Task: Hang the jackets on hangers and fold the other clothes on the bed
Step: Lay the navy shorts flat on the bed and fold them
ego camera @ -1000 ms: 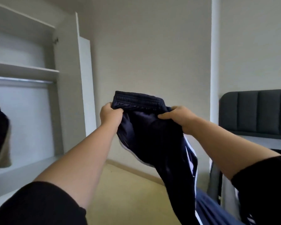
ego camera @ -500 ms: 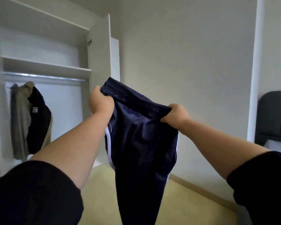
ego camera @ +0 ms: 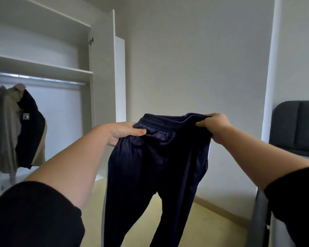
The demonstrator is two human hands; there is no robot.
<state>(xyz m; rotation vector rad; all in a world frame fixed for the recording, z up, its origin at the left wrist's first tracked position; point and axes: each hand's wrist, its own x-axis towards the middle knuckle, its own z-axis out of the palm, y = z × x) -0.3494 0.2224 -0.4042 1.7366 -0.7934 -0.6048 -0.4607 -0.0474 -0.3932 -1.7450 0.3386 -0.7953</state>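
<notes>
Navy track trousers [ego camera: 157, 166] with a white side stripe hang in the air in front of me, both legs dangling toward the floor. My left hand [ego camera: 123, 131] pinches the left end of the elastic waistband. My right hand [ego camera: 215, 124] grips the right end, so the waistband is stretched out level between them. In the open wardrobe at the left, a navy and beige jacket [ego camera: 28, 129] hangs from the rail [ego camera: 43, 80] beside a grey garment [ego camera: 4, 132].
The white wardrobe [ego camera: 100, 86] stands open at the left with a shelf above the rail. A dark grey padded headboard [ego camera: 296, 125] and the bed's edge [ego camera: 260, 220] are at the right. Pale yellow floor [ego camera: 194, 227] lies below the trousers.
The waistband was tilted and bunched; my hands have moved apart and levelled it, and the trousers now hang with both legs showing. The view has shifted slightly right.
</notes>
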